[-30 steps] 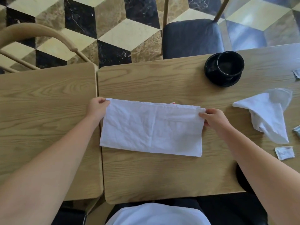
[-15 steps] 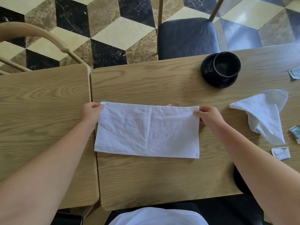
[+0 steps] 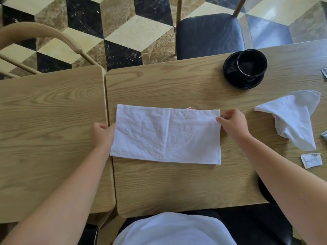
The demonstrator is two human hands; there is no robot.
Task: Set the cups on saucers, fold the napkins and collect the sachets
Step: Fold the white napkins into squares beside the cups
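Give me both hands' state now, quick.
Left hand: grips the napkin's left edge.
Right hand: pinches the napkin's right edge near the far corner.

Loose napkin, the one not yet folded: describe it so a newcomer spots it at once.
Start at the black cup on its saucer at the table's far right. Just nearer the person lies the loose napkin, a rumpled white heap. Unlike the flat napkin between the hands, it is crumpled and nobody touches it.
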